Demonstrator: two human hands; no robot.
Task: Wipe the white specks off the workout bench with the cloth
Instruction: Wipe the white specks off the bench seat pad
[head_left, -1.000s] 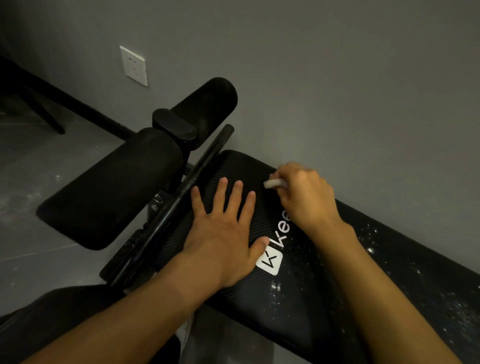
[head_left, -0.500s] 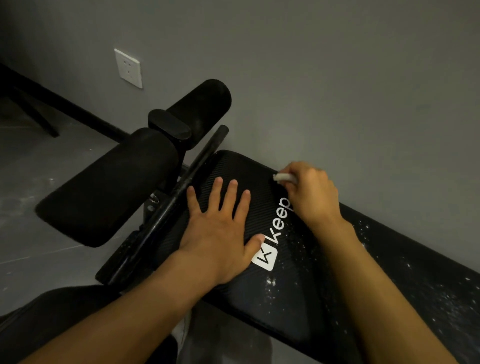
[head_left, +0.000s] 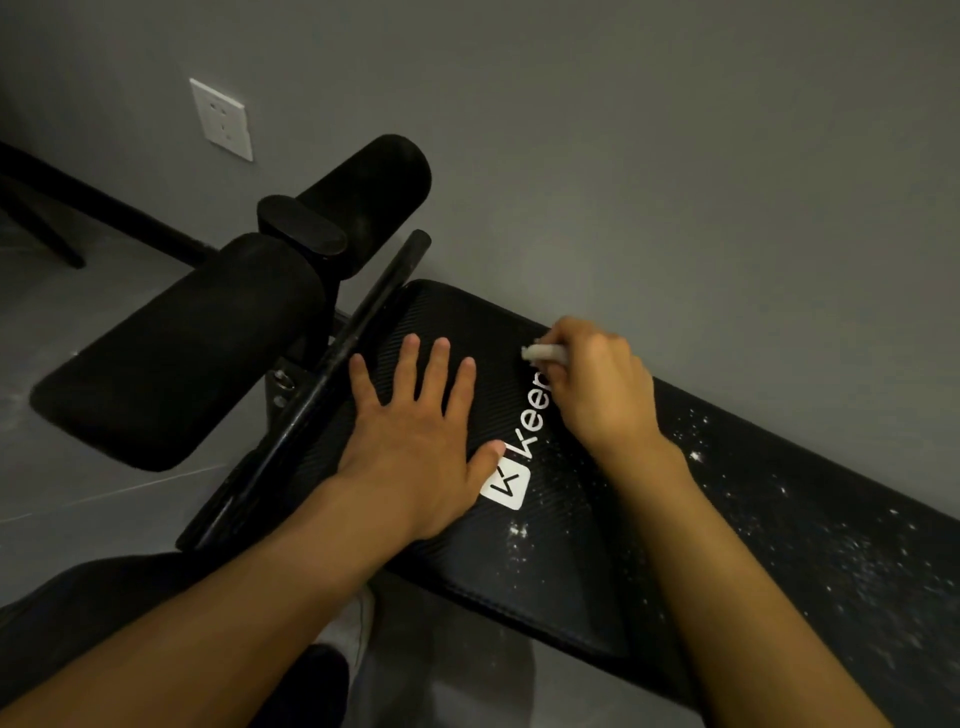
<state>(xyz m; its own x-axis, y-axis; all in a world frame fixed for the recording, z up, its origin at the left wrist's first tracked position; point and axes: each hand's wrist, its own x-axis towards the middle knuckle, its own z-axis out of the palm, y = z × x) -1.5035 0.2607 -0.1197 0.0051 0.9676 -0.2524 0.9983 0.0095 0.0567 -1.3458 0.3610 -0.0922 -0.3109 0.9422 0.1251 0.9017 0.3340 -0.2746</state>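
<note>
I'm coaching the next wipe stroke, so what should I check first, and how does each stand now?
1. Cloth gripped: ok, the right hand holds the cloth.
2. Bench braced: ok, the left hand lies flat on the bench.
3. Cloth touching bench: cannot tell, the hand hides it.
4. Specks gone: not ok, specks lie right of the logo.
5. Cloth at the specks: not ok, it sits apart from them.

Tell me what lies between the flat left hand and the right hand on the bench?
Head view: only the white keep lettering on the bench lies between the left hand and the right hand gripping the cloth.
</note>
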